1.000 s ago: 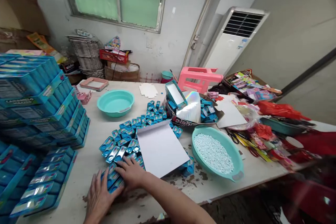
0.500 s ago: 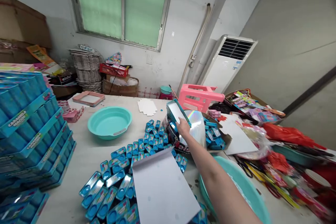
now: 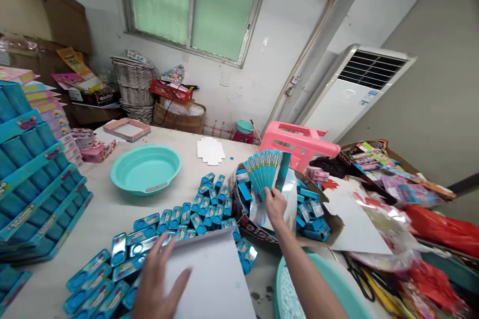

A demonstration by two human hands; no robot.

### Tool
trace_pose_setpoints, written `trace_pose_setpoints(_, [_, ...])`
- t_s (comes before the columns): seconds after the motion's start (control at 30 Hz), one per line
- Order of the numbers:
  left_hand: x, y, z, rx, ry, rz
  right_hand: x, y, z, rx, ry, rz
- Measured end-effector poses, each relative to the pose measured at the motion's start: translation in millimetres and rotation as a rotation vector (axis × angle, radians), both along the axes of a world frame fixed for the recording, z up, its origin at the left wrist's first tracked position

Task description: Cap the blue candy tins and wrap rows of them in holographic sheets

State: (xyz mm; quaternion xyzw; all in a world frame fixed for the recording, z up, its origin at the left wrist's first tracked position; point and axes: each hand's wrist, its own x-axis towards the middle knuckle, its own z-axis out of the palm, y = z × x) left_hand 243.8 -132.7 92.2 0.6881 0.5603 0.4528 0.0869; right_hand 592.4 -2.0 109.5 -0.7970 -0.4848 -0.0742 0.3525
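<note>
My right hand (image 3: 276,205) is closed on a fan of blue printed cardboard pieces (image 3: 264,172), held up above a carton (image 3: 258,234) of small blue packs. My left hand (image 3: 159,279), slightly blurred, has its fingers spread, the thumb apart from the rest. It is by the left edge of a white cardboard sheet (image 3: 211,274) with a folded-up far edge; whether it touches the sheet I cannot tell. Many small blue packs (image 3: 90,269) lie on the table beyond and left of the sheet. A shiny silvery sheet (image 3: 290,199) stands in the carton behind my right hand.
Stacked blue display trays (image 3: 33,184) stand at the left. A turquoise basin (image 3: 145,167) sits farther back; another basin (image 3: 322,274), holding white bits, is under my right forearm. A pink stool (image 3: 299,142) is behind the carton. Scissors (image 3: 359,274) and red bags lie at right.
My right hand has lifted the blue cardboard pieces, and they now show fanned with their printed sides toward me. My left hand has come into view at the white sheet, which has shifted left.
</note>
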Motion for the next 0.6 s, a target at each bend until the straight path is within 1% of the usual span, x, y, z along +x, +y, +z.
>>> trace_pose_setpoints(0.07, [89.0,49.8,33.1,0.024,-0.048,-0.127,3.2,-14.1,-3.3,0.11,0.085,0.08])
trace_pose_setpoints(0.1, [132.7,74.7,44.7,0.022,-0.045,-0.195,4.2,-20.8,-5.6,0.162,0.137,0.126])
trace_pose_setpoints(0.13, [172.9,97.8,52.1,0.034,-0.018,-0.257,5.2,-27.3,-8.2,0.204,0.19,0.168])
trace_pose_setpoints(0.17, [208.1,117.6,55.0,0.028,0.023,-0.31,6.6,-33.3,-11.4,0.232,0.238,0.198])
trace_pose_setpoints(0.2, [237.2,133.3,53.7,-0.01,0.057,-0.328,8.4,-38.7,-15.4,0.258,0.286,0.212])
trace_pose_setpoints(0.23, [259.9,144.4,49.1,-0.07,0.065,-0.307,10.7,-43.5,-20.1,0.285,0.337,0.212])
trace_pose_setpoints(0.27, [276.5,151.2,42.1,-0.117,0.082,-0.297,13.4,-47.6,-25.7,0.308,0.388,0.202])
trace_pose_setpoints(0.33, [294.8,155.0,26.0,-0.17,0.12,-0.281,19.6,-53.5,-37.7,0.332,0.475,0.171])
trace_pose_setpoints(0.4, [300.4,153.2,13.4,-0.159,0.172,-0.284,27.4,-56.6,-45.8,0.335,0.523,0.134])
trace_pose_setpoints(0.43, [301.2,152.5,9.5,-0.154,0.191,-0.281,32.2,-57.3,-46.1,0.34,0.526,0.093])
trace_pose_setpoints(0.47, [301.6,152.2,7.4,-0.158,0.201,-0.275,37.8,-57.8,-43.0,0.36,0.52,0.031])
trace_pose_setpoints(0.5, [301.9,152.2,6.9,-0.171,0.201,-0.273,43.8,-58.4,-36.3,0.391,0.504,-0.043])
trace_pose_setpoints(0.57, [301.7,151.1,11.0,-0.223,0.17,-0.309,54.4,-61.6,-13.2,0.464,0.446,-0.173])
trace_pose_setpoints(0.6, [299.9,148.8,15.7,-0.252,0.123,-0.349,56.6,-65.0,1.1,0.488,0.409,-0.183])
